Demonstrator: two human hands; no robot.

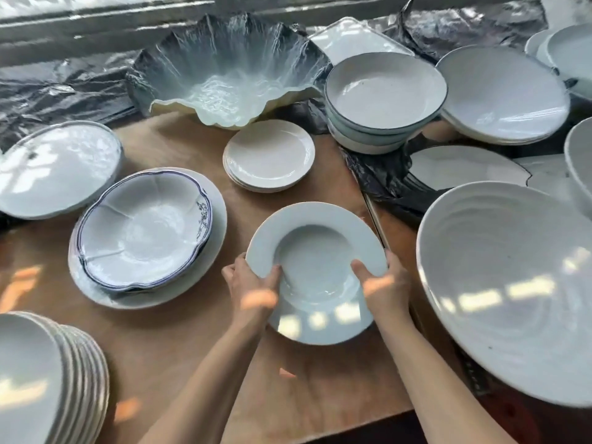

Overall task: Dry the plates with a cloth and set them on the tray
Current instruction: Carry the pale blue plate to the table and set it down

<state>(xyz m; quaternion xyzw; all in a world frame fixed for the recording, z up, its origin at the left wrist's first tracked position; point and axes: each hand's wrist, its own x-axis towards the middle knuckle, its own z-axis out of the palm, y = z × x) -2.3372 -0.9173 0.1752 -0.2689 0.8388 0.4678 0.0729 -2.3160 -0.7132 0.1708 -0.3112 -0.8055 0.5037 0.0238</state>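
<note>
Glossy ceramic plate [315, 274], matt wooden table [179, 344]

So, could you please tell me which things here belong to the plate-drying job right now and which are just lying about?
In hand:
- wide-rimmed plate, gripped by the left hand and right hand
- no cloth in view

Lying about:
- small plate stack
- blue-trimmed scalloped dish
- wavy glass bowl
- dark-rimmed bowl stack
- large ridged bowl
</note>
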